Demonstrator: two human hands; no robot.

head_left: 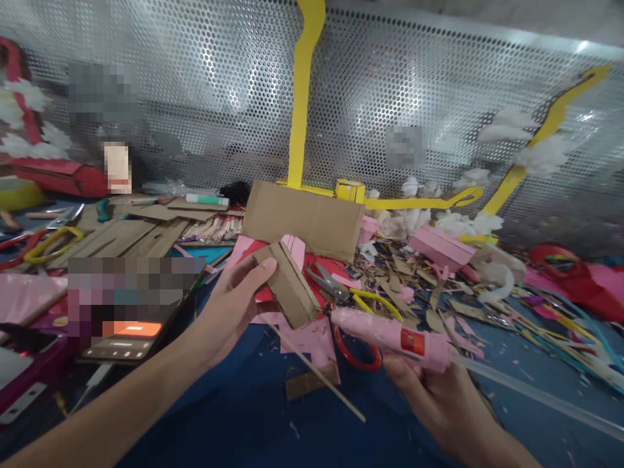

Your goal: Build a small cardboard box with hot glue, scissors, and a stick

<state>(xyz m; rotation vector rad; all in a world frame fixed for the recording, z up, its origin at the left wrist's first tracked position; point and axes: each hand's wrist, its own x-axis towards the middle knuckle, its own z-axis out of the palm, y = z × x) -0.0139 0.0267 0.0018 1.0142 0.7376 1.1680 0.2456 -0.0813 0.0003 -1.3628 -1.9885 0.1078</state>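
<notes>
In the middle of the head view, my left hand (238,302) grips a small cardboard piece (292,289), thumb on its upper left corner. My right hand (433,390) is closed around a pink glue gun (375,328) with a clear glue stick (536,390) running out of its back to the right. The gun's nozzle is at the cardboard piece's lower right edge; whether they touch I cannot tell. Scissors (336,286) with red and yellow handles lie behind and under the gun. Pink paper (316,341), a thin wooden stick (322,377) and a cardboard strip (309,383) lie below the piece.
A large cardboard panel (302,218) stands behind my hands, before a perforated metal screen (195,78). A lit phone (131,328) and yellow-handled scissors (53,244) are at left. Cardboard scraps (390,270), a pink box (441,247) and white fluff (541,156) are at right.
</notes>
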